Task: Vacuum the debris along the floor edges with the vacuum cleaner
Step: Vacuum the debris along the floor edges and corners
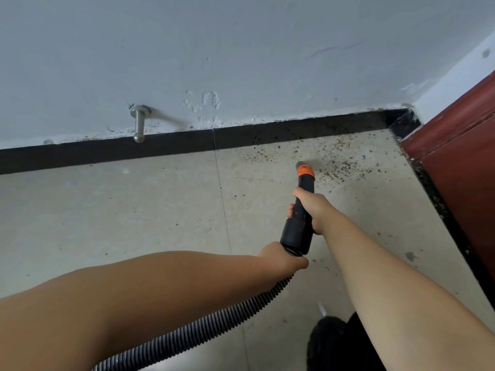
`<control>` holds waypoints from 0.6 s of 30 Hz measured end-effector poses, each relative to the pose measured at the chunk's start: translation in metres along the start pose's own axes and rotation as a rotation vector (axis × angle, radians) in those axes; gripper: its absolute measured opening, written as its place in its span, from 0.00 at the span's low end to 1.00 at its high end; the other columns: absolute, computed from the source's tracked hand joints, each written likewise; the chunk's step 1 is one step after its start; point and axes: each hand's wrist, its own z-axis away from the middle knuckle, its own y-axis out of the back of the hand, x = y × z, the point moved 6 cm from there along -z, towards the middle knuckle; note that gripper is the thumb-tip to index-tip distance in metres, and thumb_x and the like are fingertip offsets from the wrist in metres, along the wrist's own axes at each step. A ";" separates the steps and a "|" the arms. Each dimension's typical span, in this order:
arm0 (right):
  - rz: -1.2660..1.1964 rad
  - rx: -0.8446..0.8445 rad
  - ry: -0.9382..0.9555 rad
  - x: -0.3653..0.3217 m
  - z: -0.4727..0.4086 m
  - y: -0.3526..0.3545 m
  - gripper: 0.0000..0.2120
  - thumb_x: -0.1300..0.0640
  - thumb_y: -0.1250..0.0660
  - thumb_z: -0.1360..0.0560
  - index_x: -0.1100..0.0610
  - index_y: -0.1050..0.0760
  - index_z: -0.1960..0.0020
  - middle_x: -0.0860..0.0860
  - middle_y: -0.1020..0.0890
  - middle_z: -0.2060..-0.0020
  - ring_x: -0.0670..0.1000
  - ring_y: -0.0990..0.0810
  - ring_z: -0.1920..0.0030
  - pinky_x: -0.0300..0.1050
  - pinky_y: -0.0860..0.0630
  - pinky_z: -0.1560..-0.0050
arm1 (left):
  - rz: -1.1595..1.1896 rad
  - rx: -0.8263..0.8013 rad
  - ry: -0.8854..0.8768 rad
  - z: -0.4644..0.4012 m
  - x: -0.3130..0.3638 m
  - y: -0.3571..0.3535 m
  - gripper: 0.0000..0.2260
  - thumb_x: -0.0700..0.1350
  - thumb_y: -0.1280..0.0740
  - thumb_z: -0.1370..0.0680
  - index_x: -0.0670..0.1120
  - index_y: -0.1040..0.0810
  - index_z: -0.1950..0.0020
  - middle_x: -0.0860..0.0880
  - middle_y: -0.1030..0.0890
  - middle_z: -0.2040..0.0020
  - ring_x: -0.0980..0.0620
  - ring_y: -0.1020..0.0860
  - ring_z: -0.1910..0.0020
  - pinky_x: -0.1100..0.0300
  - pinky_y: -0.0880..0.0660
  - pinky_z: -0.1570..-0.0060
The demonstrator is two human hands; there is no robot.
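Nearest me, low at the frame's edge, a dark shoe (332,341) stands on the floor (134,210), and the ribbed hose (203,326) runs up from there to my left hand (284,259). That grip is curled round the hose just where it meets the black wand (298,226); I judge it sits there to carry the hose's weight and keep it from dragging the nozzle off line. Further along, my right hand (310,207) wraps the wand's narrower part, fingers round the far side and thumb on top, which gives me the steering. Both grips are closed on the tool, neither one slack.

Beyond my right hand the orange nozzle (306,171) points down at the floor, its mouth at the near edge of the debris (340,167). Those dark specks lie thickest to the nozzle's right and on toward the corner, thinning along the black skirting (107,155). So most of the edge work looks still to be done.

Underfoot are pale tiles with a grout line crossing left of the nozzle. A red-brown door (460,162) closes the right side. On the scuffed white wall (241,49) a metal doorstop (139,124) juts out above the skirting, well left of the dirt.
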 end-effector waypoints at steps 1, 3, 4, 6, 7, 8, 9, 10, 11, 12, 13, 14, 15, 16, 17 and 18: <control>0.024 -0.026 0.007 -0.003 -0.003 -0.001 0.07 0.61 0.35 0.25 0.59 0.33 0.52 0.55 0.25 0.74 0.53 0.26 0.78 0.46 0.24 0.69 | 0.014 -0.004 0.006 -0.003 0.002 -0.001 0.08 0.45 0.29 0.28 0.47 0.29 0.57 0.47 0.26 0.65 0.50 0.27 0.68 0.59 0.26 0.64; 0.118 -0.097 0.021 -0.006 -0.005 -0.011 0.06 0.60 0.35 0.25 0.60 0.32 0.52 0.55 0.24 0.76 0.53 0.26 0.77 0.46 0.23 0.69 | 0.077 -0.009 0.030 -0.005 0.001 -0.001 0.09 0.45 0.28 0.28 0.45 0.27 0.56 0.47 0.25 0.65 0.50 0.25 0.67 0.57 0.23 0.62; 0.173 -0.139 0.025 -0.007 -0.005 -0.020 0.06 0.60 0.36 0.25 0.60 0.32 0.53 0.55 0.24 0.77 0.53 0.26 0.77 0.45 0.23 0.70 | 0.127 -0.011 0.050 -0.004 -0.002 0.000 0.09 0.45 0.28 0.28 0.44 0.26 0.55 0.46 0.25 0.65 0.49 0.24 0.67 0.56 0.22 0.61; 0.267 -0.229 0.027 -0.006 -0.003 -0.043 0.05 0.61 0.36 0.26 0.60 0.32 0.53 0.54 0.25 0.77 0.53 0.26 0.77 0.45 0.23 0.71 | 0.231 -0.008 0.089 -0.001 -0.010 0.005 0.12 0.46 0.27 0.28 0.42 0.26 0.52 0.46 0.24 0.64 0.49 0.22 0.66 0.56 0.20 0.61; 0.302 -0.265 0.028 -0.005 -0.002 -0.053 0.05 0.61 0.36 0.26 0.60 0.32 0.53 0.54 0.25 0.77 0.53 0.26 0.78 0.45 0.23 0.71 | 0.265 0.001 0.101 0.001 -0.015 0.008 0.12 0.47 0.27 0.27 0.42 0.26 0.51 0.46 0.24 0.64 0.49 0.22 0.66 0.57 0.20 0.62; 0.327 -0.290 0.030 -0.004 -0.001 -0.062 0.05 0.62 0.37 0.26 0.60 0.33 0.54 0.55 0.25 0.77 0.53 0.26 0.78 0.44 0.23 0.72 | 0.285 0.015 0.108 0.001 -0.018 0.011 0.13 0.47 0.27 0.27 0.42 0.26 0.51 0.46 0.24 0.64 0.50 0.21 0.66 0.58 0.20 0.63; 0.340 -0.301 0.035 -0.005 -0.001 -0.069 0.04 0.62 0.37 0.26 0.60 0.33 0.54 0.55 0.25 0.77 0.54 0.26 0.79 0.43 0.23 0.72 | 0.290 0.032 0.113 0.002 -0.019 0.015 0.13 0.48 0.27 0.27 0.42 0.26 0.51 0.46 0.24 0.63 0.51 0.21 0.67 0.59 0.20 0.64; 0.339 -0.297 0.039 -0.006 -0.002 -0.072 0.04 0.62 0.37 0.26 0.60 0.33 0.54 0.55 0.25 0.77 0.54 0.26 0.79 0.43 0.24 0.72 | 0.281 0.048 0.119 0.002 -0.019 0.017 0.13 0.48 0.28 0.27 0.42 0.26 0.52 0.46 0.24 0.63 0.51 0.21 0.67 0.60 0.21 0.65; 0.322 -0.279 0.040 -0.008 -0.005 -0.071 0.04 0.62 0.38 0.26 0.60 0.33 0.54 0.55 0.25 0.77 0.54 0.27 0.79 0.44 0.24 0.71 | 0.259 0.063 0.126 0.001 -0.017 0.020 0.13 0.49 0.28 0.27 0.43 0.26 0.52 0.46 0.24 0.63 0.52 0.21 0.68 0.61 0.21 0.67; 0.292 -0.248 0.039 -0.011 -0.008 -0.067 0.04 0.62 0.38 0.26 0.60 0.33 0.54 0.55 0.25 0.77 0.54 0.27 0.79 0.45 0.24 0.71 | 0.225 0.075 0.132 -0.001 -0.013 0.021 0.13 0.50 0.28 0.27 0.43 0.26 0.52 0.46 0.23 0.64 0.53 0.22 0.69 0.62 0.22 0.68; 0.256 -0.210 0.038 -0.016 -0.011 -0.060 0.04 0.62 0.37 0.25 0.60 0.33 0.54 0.55 0.26 0.76 0.54 0.28 0.79 0.45 0.25 0.71 | 0.183 0.080 0.134 -0.004 -0.006 0.022 0.13 0.50 0.28 0.27 0.43 0.26 0.52 0.46 0.23 0.64 0.53 0.22 0.70 0.62 0.23 0.69; 0.219 -0.171 0.038 -0.022 -0.015 -0.050 0.04 0.62 0.37 0.25 0.60 0.33 0.54 0.56 0.26 0.74 0.54 0.28 0.79 0.45 0.25 0.71 | 0.139 0.080 0.129 -0.008 0.003 0.022 0.13 0.51 0.28 0.27 0.43 0.26 0.51 0.46 0.23 0.65 0.52 0.23 0.71 0.61 0.23 0.68; 0.180 -0.129 0.039 -0.029 -0.020 -0.040 0.05 0.61 0.37 0.25 0.60 0.33 0.54 0.56 0.26 0.73 0.54 0.27 0.78 0.45 0.25 0.71 | 0.100 0.079 0.116 -0.014 0.013 0.022 0.14 0.50 0.28 0.27 0.43 0.26 0.50 0.46 0.23 0.65 0.51 0.23 0.70 0.60 0.23 0.67; 0.143 -0.089 0.038 -0.037 -0.023 -0.030 0.05 0.61 0.36 0.25 0.60 0.33 0.55 0.56 0.26 0.72 0.54 0.27 0.78 0.46 0.25 0.70 | 0.067 0.078 0.100 -0.019 0.023 0.021 0.14 0.50 0.28 0.27 0.42 0.26 0.49 0.46 0.23 0.65 0.50 0.23 0.69 0.59 0.22 0.66; 0.119 -0.056 0.034 -0.044 -0.026 -0.020 0.06 0.61 0.35 0.25 0.60 0.32 0.55 0.56 0.25 0.72 0.53 0.26 0.77 0.46 0.25 0.70 | 0.042 0.081 0.084 -0.024 0.032 0.021 0.14 0.49 0.28 0.27 0.42 0.26 0.48 0.46 0.23 0.65 0.50 0.23 0.68 0.58 0.22 0.65; 0.106 -0.037 0.027 -0.052 -0.029 -0.014 0.06 0.60 0.35 0.25 0.60 0.32 0.55 0.55 0.24 0.72 0.53 0.25 0.77 0.46 0.24 0.69 | 0.024 0.086 0.069 -0.029 0.040 0.022 0.14 0.49 0.28 0.27 0.43 0.26 0.49 0.46 0.23 0.65 0.49 0.23 0.67 0.58 0.22 0.65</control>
